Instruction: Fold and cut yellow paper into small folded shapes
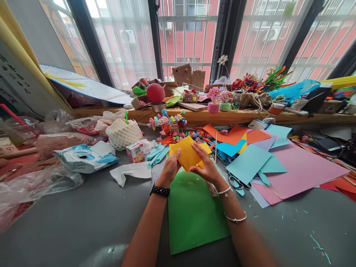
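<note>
A small square stack of yellow paper (189,152) is held up above the table, tilted toward me. My left hand (171,167) grips its left edge, thumb on the front face. My right hand (206,165) is at the paper's right side with fingers stretched and apart; its fingertips come close to the paper, and I cannot tell whether they touch. Beneath both hands lies a large green sheet (196,218). More yellow-orange paper (206,147) shows behind the stack.
Blue paper strips (157,154), a small pink box (135,152) and a wet-wipe pack (86,156) lie to the left. Scissors (238,182), light-blue sheets (249,163) and a big pink sheet (303,172) are on the right. Crocheted flowers (168,120) stand at the back.
</note>
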Action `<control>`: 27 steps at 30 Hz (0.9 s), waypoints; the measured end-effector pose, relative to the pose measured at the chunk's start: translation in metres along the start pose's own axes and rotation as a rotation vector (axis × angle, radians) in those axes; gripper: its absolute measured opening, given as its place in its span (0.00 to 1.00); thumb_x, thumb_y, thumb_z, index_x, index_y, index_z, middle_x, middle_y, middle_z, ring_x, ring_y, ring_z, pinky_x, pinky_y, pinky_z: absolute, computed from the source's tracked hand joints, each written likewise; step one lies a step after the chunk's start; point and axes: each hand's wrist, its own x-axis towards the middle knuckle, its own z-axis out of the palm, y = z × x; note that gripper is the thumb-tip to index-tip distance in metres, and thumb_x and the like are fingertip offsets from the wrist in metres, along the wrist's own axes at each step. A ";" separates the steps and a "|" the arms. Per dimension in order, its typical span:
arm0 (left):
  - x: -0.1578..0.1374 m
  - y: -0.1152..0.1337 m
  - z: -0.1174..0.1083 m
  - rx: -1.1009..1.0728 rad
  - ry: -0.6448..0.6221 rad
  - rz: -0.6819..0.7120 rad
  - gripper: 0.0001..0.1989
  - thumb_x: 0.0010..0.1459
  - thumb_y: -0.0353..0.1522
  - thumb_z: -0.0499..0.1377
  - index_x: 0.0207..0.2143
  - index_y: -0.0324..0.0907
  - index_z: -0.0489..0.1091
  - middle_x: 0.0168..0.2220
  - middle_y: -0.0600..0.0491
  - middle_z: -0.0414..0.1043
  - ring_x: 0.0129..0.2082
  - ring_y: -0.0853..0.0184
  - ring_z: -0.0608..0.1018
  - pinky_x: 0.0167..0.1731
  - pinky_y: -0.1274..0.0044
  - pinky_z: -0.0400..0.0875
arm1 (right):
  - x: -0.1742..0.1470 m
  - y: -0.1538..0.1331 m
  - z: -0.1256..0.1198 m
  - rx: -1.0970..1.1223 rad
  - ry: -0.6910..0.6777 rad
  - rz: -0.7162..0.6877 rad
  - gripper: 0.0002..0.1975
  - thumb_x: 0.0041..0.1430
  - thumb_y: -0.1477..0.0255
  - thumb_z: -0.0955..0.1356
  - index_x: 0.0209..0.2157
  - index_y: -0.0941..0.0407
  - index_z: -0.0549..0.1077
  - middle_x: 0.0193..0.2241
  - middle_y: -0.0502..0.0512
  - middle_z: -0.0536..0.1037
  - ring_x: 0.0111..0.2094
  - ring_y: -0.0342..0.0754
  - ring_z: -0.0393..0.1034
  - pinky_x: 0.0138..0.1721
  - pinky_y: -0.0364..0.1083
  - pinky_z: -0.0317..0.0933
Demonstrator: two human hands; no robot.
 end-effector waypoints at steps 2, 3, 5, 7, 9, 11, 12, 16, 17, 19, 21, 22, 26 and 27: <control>-0.001 0.001 0.000 0.011 -0.011 -0.034 0.08 0.51 0.33 0.51 0.34 0.44 0.66 0.40 0.54 0.71 0.44 0.65 0.70 0.40 0.76 0.66 | 0.001 0.000 -0.004 0.259 0.054 0.102 0.34 0.48 0.51 0.59 0.54 0.54 0.53 0.56 0.56 0.53 0.56 0.53 0.48 0.53 0.54 0.47; -0.002 0.001 0.000 0.022 -0.031 -0.055 0.08 0.51 0.33 0.52 0.34 0.43 0.66 0.39 0.54 0.71 0.44 0.65 0.70 0.40 0.76 0.66 | 0.002 0.001 -0.006 0.376 0.097 0.181 0.33 0.50 0.51 0.57 0.54 0.54 0.54 0.55 0.57 0.57 0.54 0.53 0.52 0.51 0.53 0.51; -0.005 0.002 0.000 0.055 -0.089 -0.104 0.08 0.50 0.33 0.53 0.34 0.42 0.67 0.38 0.53 0.72 0.44 0.65 0.70 0.40 0.77 0.66 | 0.002 0.002 -0.009 0.564 0.191 0.373 0.30 0.51 0.53 0.57 0.52 0.55 0.57 0.50 0.59 0.64 0.48 0.52 0.61 0.45 0.50 0.58; -0.008 0.003 0.000 0.093 -0.161 -0.155 0.09 0.49 0.34 0.54 0.33 0.41 0.68 0.37 0.52 0.72 0.43 0.64 0.71 0.40 0.76 0.66 | 0.003 0.005 -0.011 0.685 0.237 0.539 0.28 0.49 0.54 0.60 0.48 0.56 0.62 0.43 0.58 0.71 0.41 0.52 0.67 0.36 0.48 0.63; -0.010 0.002 0.000 0.130 -0.220 -0.191 0.10 0.48 0.34 0.56 0.34 0.40 0.69 0.37 0.50 0.72 0.41 0.64 0.71 0.39 0.76 0.66 | 0.002 0.009 -0.013 0.749 0.209 0.634 0.24 0.46 0.55 0.63 0.40 0.57 0.69 0.36 0.57 0.75 0.34 0.51 0.70 0.29 0.45 0.63; -0.010 0.001 -0.002 0.168 -0.247 -0.196 0.12 0.48 0.35 0.56 0.35 0.39 0.69 0.38 0.49 0.72 0.40 0.65 0.72 0.39 0.76 0.66 | 0.002 0.010 -0.016 0.768 0.181 0.681 0.21 0.42 0.55 0.66 0.33 0.58 0.72 0.30 0.55 0.76 0.29 0.49 0.70 0.25 0.43 0.62; -0.009 0.001 -0.003 0.188 -0.247 -0.192 0.13 0.47 0.35 0.57 0.35 0.38 0.69 0.38 0.49 0.72 0.39 0.65 0.72 0.39 0.75 0.66 | 0.001 0.011 -0.017 0.769 0.180 0.696 0.20 0.41 0.55 0.66 0.30 0.58 0.73 0.28 0.55 0.76 0.27 0.48 0.70 0.24 0.42 0.62; -0.007 0.000 -0.005 0.248 -0.240 -0.178 0.14 0.46 0.37 0.57 0.35 0.39 0.70 0.36 0.49 0.73 0.38 0.64 0.72 0.37 0.75 0.67 | 0.001 0.009 -0.019 0.758 0.161 0.708 0.20 0.40 0.55 0.67 0.27 0.57 0.73 0.26 0.54 0.76 0.27 0.46 0.70 0.24 0.41 0.61; -0.007 0.000 -0.005 0.256 -0.249 -0.178 0.14 0.46 0.37 0.58 0.35 0.39 0.70 0.36 0.49 0.73 0.38 0.64 0.72 0.36 0.75 0.67 | 0.000 0.009 -0.019 0.745 0.152 0.709 0.19 0.39 0.55 0.67 0.26 0.57 0.73 0.26 0.54 0.76 0.27 0.46 0.70 0.24 0.41 0.61; -0.006 0.000 -0.006 0.266 -0.265 -0.175 0.15 0.45 0.38 0.58 0.35 0.40 0.70 0.35 0.49 0.73 0.38 0.64 0.73 0.35 0.75 0.67 | 0.000 0.009 -0.019 0.717 0.155 0.704 0.18 0.38 0.57 0.68 0.24 0.58 0.73 0.26 0.53 0.76 0.26 0.46 0.69 0.23 0.40 0.60; -0.005 0.000 -0.006 0.278 -0.259 -0.167 0.16 0.44 0.38 0.59 0.35 0.39 0.70 0.35 0.48 0.73 0.37 0.64 0.73 0.34 0.76 0.67 | 0.000 0.011 -0.018 0.713 0.183 0.693 0.16 0.38 0.59 0.69 0.25 0.58 0.73 0.26 0.53 0.76 0.26 0.45 0.69 0.23 0.40 0.59; -0.004 -0.001 -0.007 0.288 -0.246 -0.158 0.16 0.43 0.38 0.60 0.34 0.39 0.70 0.34 0.48 0.73 0.37 0.64 0.73 0.34 0.76 0.66 | 0.000 0.012 -0.018 0.722 0.198 0.686 0.15 0.38 0.60 0.70 0.25 0.58 0.73 0.26 0.53 0.76 0.27 0.45 0.69 0.24 0.40 0.59; 0.001 -0.001 -0.009 0.318 -0.164 -0.082 0.17 0.37 0.37 0.63 0.31 0.36 0.71 0.34 0.48 0.73 0.35 0.64 0.73 0.34 0.76 0.66 | 0.000 0.014 -0.016 0.766 0.238 0.676 0.15 0.37 0.62 0.70 0.26 0.58 0.73 0.27 0.53 0.76 0.28 0.45 0.69 0.27 0.41 0.61; 0.001 -0.001 -0.010 0.316 -0.144 -0.063 0.17 0.37 0.37 0.63 0.31 0.36 0.71 0.34 0.48 0.73 0.35 0.65 0.73 0.34 0.76 0.66 | 0.000 0.014 -0.016 0.770 0.244 0.673 0.15 0.37 0.63 0.70 0.26 0.59 0.73 0.27 0.53 0.76 0.28 0.46 0.70 0.27 0.41 0.61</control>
